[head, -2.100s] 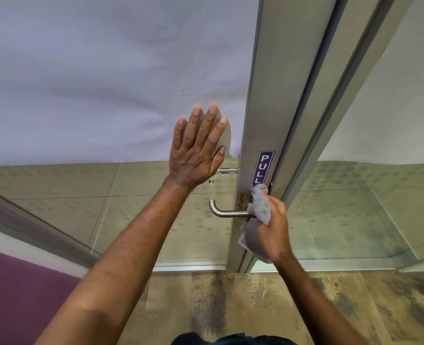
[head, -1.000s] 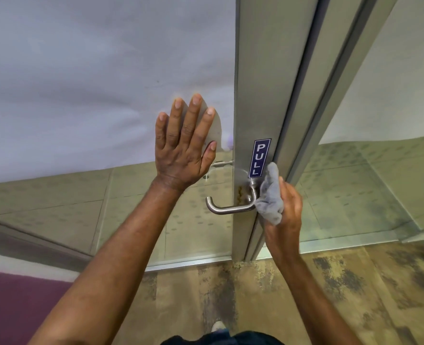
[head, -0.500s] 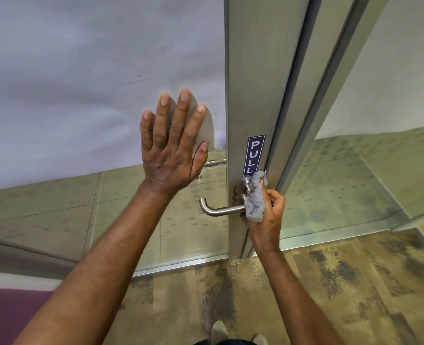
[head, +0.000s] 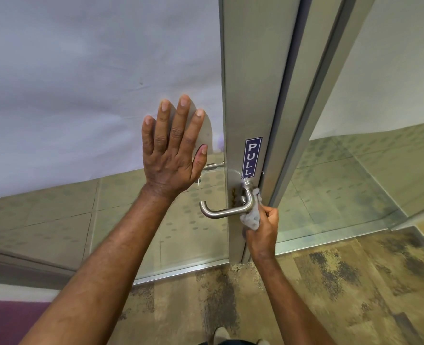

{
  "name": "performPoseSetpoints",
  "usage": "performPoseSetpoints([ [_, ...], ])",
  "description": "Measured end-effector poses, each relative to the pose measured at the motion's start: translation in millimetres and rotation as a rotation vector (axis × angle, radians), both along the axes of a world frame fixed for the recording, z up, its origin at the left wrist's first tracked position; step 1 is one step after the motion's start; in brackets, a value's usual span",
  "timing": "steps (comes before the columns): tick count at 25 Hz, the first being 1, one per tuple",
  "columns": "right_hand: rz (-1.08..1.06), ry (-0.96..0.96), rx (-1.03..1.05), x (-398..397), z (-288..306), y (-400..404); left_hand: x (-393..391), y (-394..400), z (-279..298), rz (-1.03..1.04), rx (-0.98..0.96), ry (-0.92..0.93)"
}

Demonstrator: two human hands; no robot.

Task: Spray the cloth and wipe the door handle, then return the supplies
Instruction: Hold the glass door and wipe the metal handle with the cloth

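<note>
A steel lever door handle (head: pixel 224 212) juts left from the metal stile of a glass door, below a blue PULL sticker (head: pixel 251 157). My right hand (head: pixel 263 231) grips a bunched grey cloth (head: pixel 252 215) and presses it against the handle's right bend, just beside the stile's edge. My left hand (head: pixel 175 150) lies flat against the frosted glass panel (head: pixel 81 95), fingers spread, up and left of the handle. Rust-coloured marks show on the plate behind the handle. No spray bottle is in view.
The door stile (head: pixel 250 70) and a second metal frame (head: pixel 318 95) run upward on the right, with another glass pane (head: pixel 380 158) beyond. Mottled brown carpet (head: pixel 330 282) covers the floor. A purple surface (head: pixel 9 322) sits at the lower left. My shoe tip (head: pixel 221 333) shows below.
My right hand has slid the cloth from the handle's base under the sticker down to the right side of the bend. The left hand stays flat on the glass.
</note>
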State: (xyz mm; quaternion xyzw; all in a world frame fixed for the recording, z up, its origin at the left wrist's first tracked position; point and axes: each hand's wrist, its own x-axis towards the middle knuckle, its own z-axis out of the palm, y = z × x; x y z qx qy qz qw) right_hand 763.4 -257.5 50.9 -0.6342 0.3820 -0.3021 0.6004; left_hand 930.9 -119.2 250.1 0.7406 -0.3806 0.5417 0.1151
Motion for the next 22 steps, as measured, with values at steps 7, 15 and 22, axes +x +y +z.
performPoseSetpoints([
  [7,0.031,0.113,-0.051,-7.3,-0.4,2.1,-0.6,0.3,-0.4,-0.003,0.000,-0.005],
  [15,0.063,0.074,-0.174,-1.8,11.7,-6.1,0.4,0.4,-0.7,-0.003,0.000,-0.007],
  [22,0.161,0.236,-0.334,-12.7,7.1,-8.6,3.3,0.4,-2.5,0.001,0.002,-0.018],
])
